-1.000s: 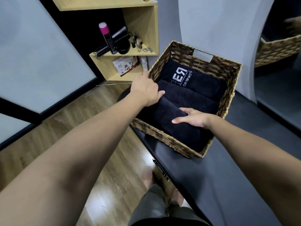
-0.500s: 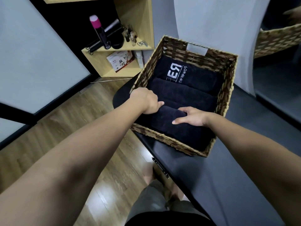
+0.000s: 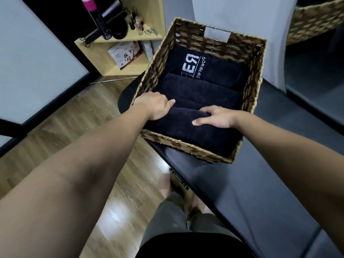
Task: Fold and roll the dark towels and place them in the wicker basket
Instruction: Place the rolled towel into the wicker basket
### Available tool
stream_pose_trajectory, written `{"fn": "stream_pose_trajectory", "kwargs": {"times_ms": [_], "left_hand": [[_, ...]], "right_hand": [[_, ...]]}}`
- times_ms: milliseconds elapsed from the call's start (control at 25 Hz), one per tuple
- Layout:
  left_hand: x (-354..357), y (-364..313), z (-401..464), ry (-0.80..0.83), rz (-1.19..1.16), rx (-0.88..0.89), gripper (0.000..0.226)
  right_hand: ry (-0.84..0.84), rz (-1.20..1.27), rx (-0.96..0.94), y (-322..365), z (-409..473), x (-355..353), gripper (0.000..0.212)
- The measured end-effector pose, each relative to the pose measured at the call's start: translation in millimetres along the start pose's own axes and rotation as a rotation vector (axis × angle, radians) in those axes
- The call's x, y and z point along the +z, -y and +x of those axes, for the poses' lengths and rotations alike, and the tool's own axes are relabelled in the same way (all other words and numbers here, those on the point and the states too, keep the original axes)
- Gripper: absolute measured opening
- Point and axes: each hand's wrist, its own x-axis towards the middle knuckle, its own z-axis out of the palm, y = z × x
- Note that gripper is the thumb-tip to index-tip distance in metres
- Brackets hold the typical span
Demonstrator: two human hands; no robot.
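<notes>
A wicker basket (image 3: pixel 254 86) stands on a dark padded bench and holds three rolled dark towels side by side. The far towel (image 3: pixel 219 71) shows white lettering, the middle towel (image 3: pixel 201 90) is plain. Both hands are on the nearest towel (image 3: pixel 186 133). My left hand (image 3: pixel 156 105) rests on its left end with fingers curled over the roll's far edge. My right hand (image 3: pixel 216 117) lies on top near the middle, fingers bent over the far edge and thumb flat on the cloth.
The dark bench (image 3: pixel 260 192) runs toward the lower right, with its edge above a wooden floor (image 3: pixel 78 127). A wooden shelf unit (image 3: pixel 130 40) with bottles and a box stands behind the basket on the left. A mirror (image 3: pixel 316 25) reflects the basket at upper right.
My left hand has slid from the basket's far left rim down to the left end of the nearest towel. My right hand's fingers have curled more over the roll.
</notes>
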Motion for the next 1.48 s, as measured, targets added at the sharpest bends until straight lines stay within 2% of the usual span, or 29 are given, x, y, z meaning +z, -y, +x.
{"fn": "stream_pose_trajectory", "kwargs": {"times_ms": [320, 400, 560, 720, 840, 960, 1120, 1240, 1360, 1480], "left_hand": [[3, -5, -7, -0.216, 0.166, -0.029, 0.071], [-1, -11, -9, -0.164, 0.178, -0.067, 0.077], [-3, -16, -9, 0.023, 0.094, -0.142, 0.088], [-1, -9, -15, -0.086, 0.066, -0.061, 0.084], [3, -8, -13, -0.074, 0.042, -0.018, 0.082], [12, -7, -2, -0.032, -0.004, 0.022, 0.081], [21, -1, 13, -0.024, -0.058, -0.015, 0.074], [21, -1, 13, -0.086, -0.070, -0.014, 0.072], [15, -7, 2, -0.238, -0.002, 0.003, 0.069], [11, -12, -4, -0.228, 0.018, -0.023, 0.068]], "right_hand": [[-0.131, -0.033, -0.005, -3, -9, 12, 0.046], [-0.145, -0.057, 0.031, -3, -11, 11, 0.056], [-0.068, -0.024, 0.100, 0, -19, 4, 0.075], [0.038, 0.094, 0.184, 0, -22, 2, 0.071], [0.135, 0.187, 0.244, -2, -20, 9, 0.085], [0.134, 0.104, 0.248, -7, -19, 15, 0.100], [0.042, -0.028, 0.245, -2, -18, 21, 0.108], [-0.021, -0.172, 0.244, 1, -22, 23, 0.121], [0.037, -0.227, 0.245, 6, -31, 18, 0.124], [0.108, -0.258, 0.240, 9, -37, 14, 0.127]]}}
